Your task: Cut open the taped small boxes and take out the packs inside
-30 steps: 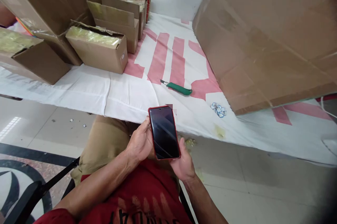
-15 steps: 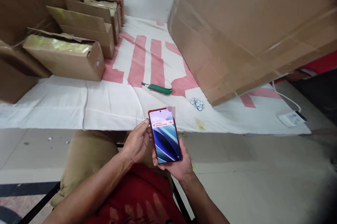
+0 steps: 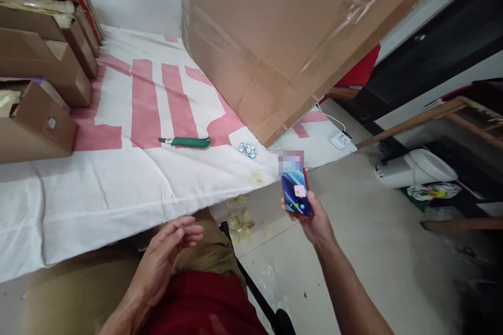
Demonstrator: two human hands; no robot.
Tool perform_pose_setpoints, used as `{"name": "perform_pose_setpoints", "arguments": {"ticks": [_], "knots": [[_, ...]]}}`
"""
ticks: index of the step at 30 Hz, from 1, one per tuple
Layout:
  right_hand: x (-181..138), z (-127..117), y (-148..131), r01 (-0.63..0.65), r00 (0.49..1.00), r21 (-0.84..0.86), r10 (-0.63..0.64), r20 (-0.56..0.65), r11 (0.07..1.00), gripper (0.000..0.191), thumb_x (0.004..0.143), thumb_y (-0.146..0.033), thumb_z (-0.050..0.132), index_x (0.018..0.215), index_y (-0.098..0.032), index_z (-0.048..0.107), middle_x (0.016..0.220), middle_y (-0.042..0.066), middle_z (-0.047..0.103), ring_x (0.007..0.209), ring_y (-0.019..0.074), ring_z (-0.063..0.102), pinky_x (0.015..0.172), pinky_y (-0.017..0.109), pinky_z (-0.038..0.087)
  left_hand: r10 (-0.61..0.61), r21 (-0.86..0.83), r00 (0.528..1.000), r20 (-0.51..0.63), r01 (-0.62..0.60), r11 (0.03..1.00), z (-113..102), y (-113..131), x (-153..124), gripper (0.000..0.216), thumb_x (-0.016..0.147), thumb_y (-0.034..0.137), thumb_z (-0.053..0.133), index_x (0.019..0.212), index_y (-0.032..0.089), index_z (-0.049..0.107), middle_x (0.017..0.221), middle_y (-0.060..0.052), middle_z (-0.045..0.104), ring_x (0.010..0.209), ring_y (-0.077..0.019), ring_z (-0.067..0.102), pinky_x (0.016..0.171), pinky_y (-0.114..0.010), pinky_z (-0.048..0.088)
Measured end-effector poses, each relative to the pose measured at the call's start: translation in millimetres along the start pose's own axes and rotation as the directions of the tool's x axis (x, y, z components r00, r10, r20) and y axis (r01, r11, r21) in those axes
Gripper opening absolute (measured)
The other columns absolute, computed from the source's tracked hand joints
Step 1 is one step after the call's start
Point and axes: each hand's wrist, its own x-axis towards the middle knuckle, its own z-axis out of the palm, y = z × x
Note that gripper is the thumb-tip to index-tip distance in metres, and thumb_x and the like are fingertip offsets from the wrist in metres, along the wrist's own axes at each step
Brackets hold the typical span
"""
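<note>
My right hand (image 3: 314,217) grips a red-cased phone (image 3: 295,193) with its screen lit, held out over the floor to the right of my knees. My left hand (image 3: 168,251) hovers above my lap with its fingers stretched out and nothing in it. A green-handled utility knife (image 3: 185,141) lies on the white and pink sheet (image 3: 118,177) ahead of me. A small crumpled blue-and-white scrap (image 3: 248,150) sits near the sheet's front edge.
A large taped cardboard box (image 3: 275,36) stands on the sheet at the right. Several smaller cartons (image 3: 35,88) line the left side. On the floor are a white charger with cable (image 3: 341,139), yellowish scraps (image 3: 239,217) and a white appliance (image 3: 412,167). A person in red sits behind the big box.
My left hand has let go of the phone and dropped toward my lap. The right hand carried the lit phone out to the right, and my view swung right.
</note>
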Motion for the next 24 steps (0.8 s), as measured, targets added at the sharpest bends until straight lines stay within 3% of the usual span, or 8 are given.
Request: {"name": "perform_pose_setpoints", "arguments": {"ticks": [3,6,9,13,16,24], "knots": [[40,-25,-12,0.003,0.976,-0.401,-0.090,-0.197,0.916,0.081,0.077,-0.086,0.041,0.104,-0.016,0.068,0.099,0.019,0.078,0.084,0.0317,0.077,0.052,0.032,0.048,-0.047,0.004,0.999,-0.007,0.047,0.999,-6,-13,-1,0.066,0.066,0.060,0.091,0.111,0.015,0.074,0.105,-0.015,0.080,0.096,-0.0281,0.074,0.090,-0.040,0.055],[73,-34,-28,-0.048,0.957,-0.607,-0.137,-0.255,0.793,0.066,0.079,-0.076,0.055,0.101,-0.017,0.073,0.099,0.018,0.078,0.095,0.0341,0.075,0.068,0.036,0.054,-0.096,0.021,0.995,0.019,0.096,0.995,-11,-24,0,0.068,0.067,0.063,0.090,0.113,0.016,0.075,0.107,-0.015,0.080,0.099,-0.0283,0.073,0.092,-0.040,0.054],[94,-27,-41,-0.112,0.942,-0.782,-0.186,-0.280,0.613,0.054,0.085,-0.064,0.061,0.105,-0.016,0.076,0.104,0.021,0.078,0.110,0.0405,0.070,0.090,0.048,0.052,-0.105,0.046,0.993,0.059,0.103,0.994,-16,-29,2,0.067,0.071,0.064,0.087,0.117,0.016,0.075,0.112,-0.015,0.080,0.103,-0.0278,0.073,0.094,-0.038,0.054],[103,-6,-47,-0.131,0.941,-0.899,-0.233,-0.245,0.417,0.060,0.093,-0.058,0.059,0.125,-0.009,0.071,0.116,0.028,0.074,0.118,0.0443,0.068,0.101,0.054,0.047,-0.090,0.051,0.995,0.054,0.087,0.995,-19,-27,2,0.065,0.074,0.064,0.085,0.117,0.017,0.076,0.113,-0.015,0.079,0.103,-0.0271,0.073,0.094,-0.037,0.054],[102,6,-46,-0.122,0.945,-0.936,-0.248,-0.211,0.330,0.065,0.097,-0.058,0.054,0.132,-0.005,0.066,0.119,0.031,0.070,0.118,0.0444,0.068,0.102,0.055,0.048,-0.082,0.050,0.996,0.025,0.081,0.995,-15,-25,2,0.063,0.072,0.064,0.086,0.113,0.017,0.077,0.109,-0.015,0.080,0.101,-0.0261,0.073,0.093,-0.036,0.054],[116,37,-52,-0.132,0.971,-0.954,-0.160,-0.179,0.269,0.078,0.096,-0.069,0.045,0.139,-0.005,0.060,0.127,0.031,0.065,0.119,0.0459,0.068,0.097,0.058,0.051,-0.065,0.051,0.997,0.045,0.063,0.997,-7,-23,4,0.053,0.075,0.061,0.085,0.106,0.019,0.077,0.101,-0.011,0.081,0.093,-0.0229,0.073,0.086,-0.034,0.053]]}}
